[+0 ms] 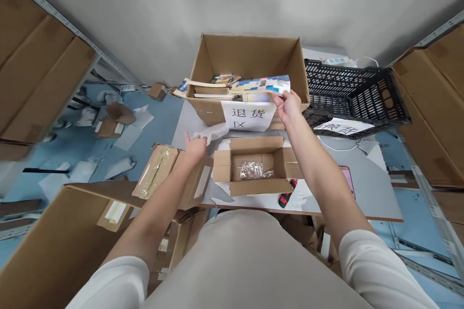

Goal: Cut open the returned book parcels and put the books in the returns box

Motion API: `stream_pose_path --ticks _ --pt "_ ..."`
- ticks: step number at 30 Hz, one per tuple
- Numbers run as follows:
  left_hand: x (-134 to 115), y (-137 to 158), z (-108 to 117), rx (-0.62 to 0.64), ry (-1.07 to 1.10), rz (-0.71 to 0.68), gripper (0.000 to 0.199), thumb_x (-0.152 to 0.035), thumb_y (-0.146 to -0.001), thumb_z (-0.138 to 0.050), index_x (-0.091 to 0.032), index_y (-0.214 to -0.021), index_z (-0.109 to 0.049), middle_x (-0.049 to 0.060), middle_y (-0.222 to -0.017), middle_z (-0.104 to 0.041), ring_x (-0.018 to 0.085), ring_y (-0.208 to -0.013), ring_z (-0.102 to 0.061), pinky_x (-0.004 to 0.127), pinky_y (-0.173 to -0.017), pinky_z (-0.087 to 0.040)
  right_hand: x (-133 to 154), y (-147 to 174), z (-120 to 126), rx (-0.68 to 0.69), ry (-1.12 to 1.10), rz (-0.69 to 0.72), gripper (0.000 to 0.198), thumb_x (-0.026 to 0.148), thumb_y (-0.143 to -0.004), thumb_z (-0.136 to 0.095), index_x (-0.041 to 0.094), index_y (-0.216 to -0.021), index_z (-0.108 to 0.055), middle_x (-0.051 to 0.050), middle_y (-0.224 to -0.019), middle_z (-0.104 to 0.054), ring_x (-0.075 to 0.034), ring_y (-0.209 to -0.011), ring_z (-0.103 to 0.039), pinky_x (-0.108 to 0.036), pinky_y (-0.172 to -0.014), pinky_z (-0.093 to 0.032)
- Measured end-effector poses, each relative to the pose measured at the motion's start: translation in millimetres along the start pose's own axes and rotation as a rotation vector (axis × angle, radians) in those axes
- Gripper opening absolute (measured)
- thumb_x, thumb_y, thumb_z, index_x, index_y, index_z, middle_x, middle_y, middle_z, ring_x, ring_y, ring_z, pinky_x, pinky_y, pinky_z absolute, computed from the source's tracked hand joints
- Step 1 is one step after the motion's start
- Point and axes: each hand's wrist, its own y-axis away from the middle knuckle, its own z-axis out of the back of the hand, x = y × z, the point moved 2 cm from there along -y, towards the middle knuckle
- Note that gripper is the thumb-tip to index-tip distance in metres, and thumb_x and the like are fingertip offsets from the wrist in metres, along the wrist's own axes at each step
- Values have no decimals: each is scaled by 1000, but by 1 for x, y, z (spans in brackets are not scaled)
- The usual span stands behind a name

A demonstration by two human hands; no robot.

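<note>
My right hand [288,106] pinches the near right corner of a book [264,85] with a blue, yellow and white cover. The book lies at the opening of a large cardboard box [253,48], over other books [210,89] inside it. On the box's front hangs a white paper sign [248,116] with handwritten characters. Lower left, my left hand [195,148] is closed on a crumpled white sheet [215,131], which looks like thin wrapping. Between my arms sits a small open carton [257,187] with clear bubble wrap [252,170] in it.
A black plastic crate [351,101] stands right of the large box. On the table [377,203] lie a red and black box cutter [286,197] and a phone [348,178]. Taped cartons [155,171] are at left, beside a big open box [47,231]. Paper scraps [130,137] litter the floor.
</note>
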Motion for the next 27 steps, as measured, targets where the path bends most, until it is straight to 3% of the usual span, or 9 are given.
stream_pose_path --ticks 4,9,12,15,17,21,22,24,27 --pt "-4 7 -17 -34 349 75 15 -28 -78 -57 -15 -80 -64 11 -75 -68 29 -87 -64 41 -89 -43 -15 -16 -10 -139 -79 -170 27 16 -82 -50 22 -109 -48 -6 -103 -64 -16 -93 -69 -35 -76 -64" --pt "-13 56 -21 -382 869 292 32 -43 -80 -54 -14 -88 -61 8 -86 -67 21 -83 -62 30 -77 -48 -4 -3 3 31 -62 -188 26 21 -83 -56 22 -109 -50 -6 -99 -68 -17 -98 -68 -33 -80 -62" --pt "-9 98 -4 -679 996 383 42 -51 -86 -46 -15 -105 -57 10 -102 -66 19 -96 -61 29 -84 -49 19 38 36 161 71 -96 34 33 -77 -67 26 -107 -53 -4 -103 -70 -19 -98 -68 -35 -79 -62" --pt "2 148 21 -904 817 397 45 -54 -88 -43 -16 -111 -54 10 -103 -65 21 -103 -60 32 -88 -48 35 102 99 106 204 -17 34 39 -75 -70 28 -104 -57 -3 -105 -70 -19 -91 -70 -35 -78 -61" --pt "9 175 25 -788 670 334 43 -52 -84 -51 -14 -106 -58 11 -102 -65 25 -104 -60 35 -90 -47 29 151 153 -83 276 51 29 42 -78 -67 28 -102 -59 -3 -98 -70 -17 -81 -71 -35 -75 -60" --pt "10 195 -26 -24 621 250 31 -47 -78 -58 -17 -85 -63 8 -78 -66 27 -83 -63 39 -80 -49 -38 238 245 -480 380 -23 32 45 -71 -69 22 -91 -59 -2 -80 -67 -15 -63 -67 -35 -66 -58" --pt "8 193 -44 44 653 281 28 -45 -77 -59 -17 -81 -63 7 -74 -66 27 -82 -63 39 -79 -49 -61 254 256 -491 398 -120 36 44 -66 -72 20 -90 -59 -2 -78 -67 -15 -61 -67 -36 -66 -58" --pt "3 183 -79 -5 838 422 20 -38 -73 -61 -18 -77 -62 7 -78 -67 26 -89 -63 38 -83 -48 -99 276 260 -408 422 -275 45 38 -58 -78 19 -94 -60 -5 -86 -69 -18 -71 -69 -41 -74 -56" --pt "-10 161 -119 -41 1251 648 19 -35 -74 -57 -21 -87 -62 4 -88 -69 21 -98 -64 34 -89 -48 -129 277 236 -194 392 -293 55 32 -56 -77 22 -107 -60 -11 -116 -66 -24 -105 -65 -45 -94 -49"
